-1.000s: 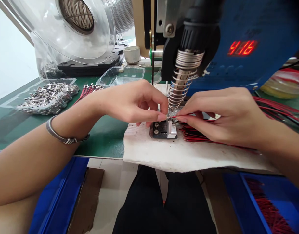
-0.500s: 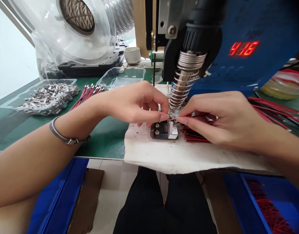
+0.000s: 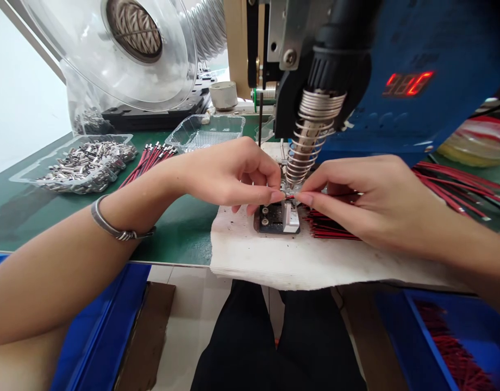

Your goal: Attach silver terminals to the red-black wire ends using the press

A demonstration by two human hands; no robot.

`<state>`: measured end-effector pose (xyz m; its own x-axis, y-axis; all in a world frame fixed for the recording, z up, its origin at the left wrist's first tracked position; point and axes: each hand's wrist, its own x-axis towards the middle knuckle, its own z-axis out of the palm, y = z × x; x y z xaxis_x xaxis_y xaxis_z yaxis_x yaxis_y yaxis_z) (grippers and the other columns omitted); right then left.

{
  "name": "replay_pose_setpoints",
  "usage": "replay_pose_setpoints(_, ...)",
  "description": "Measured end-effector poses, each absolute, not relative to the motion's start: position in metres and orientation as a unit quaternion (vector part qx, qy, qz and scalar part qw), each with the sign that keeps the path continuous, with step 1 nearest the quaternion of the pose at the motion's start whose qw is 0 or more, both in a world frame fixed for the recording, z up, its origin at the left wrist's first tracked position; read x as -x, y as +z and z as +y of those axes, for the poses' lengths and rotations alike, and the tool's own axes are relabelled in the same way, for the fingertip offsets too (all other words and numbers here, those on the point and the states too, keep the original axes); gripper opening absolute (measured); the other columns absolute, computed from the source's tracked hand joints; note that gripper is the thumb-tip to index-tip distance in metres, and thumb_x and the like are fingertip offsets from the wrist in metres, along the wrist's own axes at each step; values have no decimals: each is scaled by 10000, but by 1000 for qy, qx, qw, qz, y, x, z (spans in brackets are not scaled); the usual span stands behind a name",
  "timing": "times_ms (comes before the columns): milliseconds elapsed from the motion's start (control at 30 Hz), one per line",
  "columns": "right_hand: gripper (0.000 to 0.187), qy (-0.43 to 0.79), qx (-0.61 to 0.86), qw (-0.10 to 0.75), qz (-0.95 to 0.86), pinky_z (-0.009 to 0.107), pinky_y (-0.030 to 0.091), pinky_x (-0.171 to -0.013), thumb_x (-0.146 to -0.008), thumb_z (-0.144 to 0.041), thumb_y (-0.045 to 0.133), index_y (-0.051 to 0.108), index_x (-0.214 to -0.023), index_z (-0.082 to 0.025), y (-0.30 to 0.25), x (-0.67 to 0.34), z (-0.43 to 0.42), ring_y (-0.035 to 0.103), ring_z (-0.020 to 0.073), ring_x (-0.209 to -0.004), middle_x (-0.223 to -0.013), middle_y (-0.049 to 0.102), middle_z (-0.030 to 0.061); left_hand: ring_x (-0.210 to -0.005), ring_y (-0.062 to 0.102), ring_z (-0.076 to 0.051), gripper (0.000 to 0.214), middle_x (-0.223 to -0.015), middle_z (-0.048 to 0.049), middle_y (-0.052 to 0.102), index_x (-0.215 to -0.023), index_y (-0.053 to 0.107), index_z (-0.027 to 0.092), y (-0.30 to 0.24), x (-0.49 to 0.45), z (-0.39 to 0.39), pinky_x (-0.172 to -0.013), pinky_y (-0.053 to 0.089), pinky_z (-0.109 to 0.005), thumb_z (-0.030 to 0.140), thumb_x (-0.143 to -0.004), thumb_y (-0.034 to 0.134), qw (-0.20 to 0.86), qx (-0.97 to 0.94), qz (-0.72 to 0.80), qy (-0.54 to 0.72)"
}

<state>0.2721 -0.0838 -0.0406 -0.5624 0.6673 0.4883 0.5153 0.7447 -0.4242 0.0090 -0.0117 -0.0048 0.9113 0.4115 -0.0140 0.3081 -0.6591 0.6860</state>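
My right hand (image 3: 368, 201) pinches a thin red and black wire (image 3: 289, 197) between thumb and forefinger, its end over a small metal fixture (image 3: 291, 221). From the other side, my left hand (image 3: 237, 176) is closed in a pinch at the fixture's left; whatever lies between its fingertips is too small to make out. The spring-wrapped soldering iron (image 3: 309, 138) points down just above both sets of fingertips, and its tip is partly hidden. Beneath my right hand lies a bundle of red and black wires (image 3: 329, 227) on a white cloth (image 3: 266, 260).
Left on the green table stands a clear tray of metal connectors (image 3: 91, 163), beside wires with metal ends (image 3: 150, 157). A clear plastic tray (image 3: 211, 133) is behind my left hand. The blue machine (image 3: 397, 125) stands at back right, with more wires (image 3: 462, 184) nearby.
Both hands keep their pinch at the fixture, with hardly any movement. A little more red wire shows between the fingertips. The view has shifted slightly.
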Motion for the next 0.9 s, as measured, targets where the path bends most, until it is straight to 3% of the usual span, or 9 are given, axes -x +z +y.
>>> replay_pose_setpoints(200,179,160,346,325,-866,318,497,-569,-1095,-244,733,790,-925,-241,-41,-270,-85,601,129,-460,-640,767,-53,-494,741,-137,180,-638,-18,800,-801,767,205,-4,-9,-13,-470,541,-146,191,-980,750,366,-906,198,74)
replay_pose_setpoints(600,188,150,351,331,-863,303,456,-525,-1110,-249,745,802,-931,-238,-42,-269,-89,634,127,-500,-680,773,-42,-502,713,-136,147,-642,2,785,-806,747,206,-4,-8,-11,-496,580,-164,62,-837,739,408,-889,190,79)
replay_pose_setpoints(900,190,181,364,334,-850,319,463,-555,-1089,-272,750,812,-914,-232,-42,-268,-88,542,121,-454,-624,722,-53,-505,713,-139,158,-643,13,784,-817,779,204,-1,-9,-11,-486,590,-173,52,-839,742,413,-889,183,76)
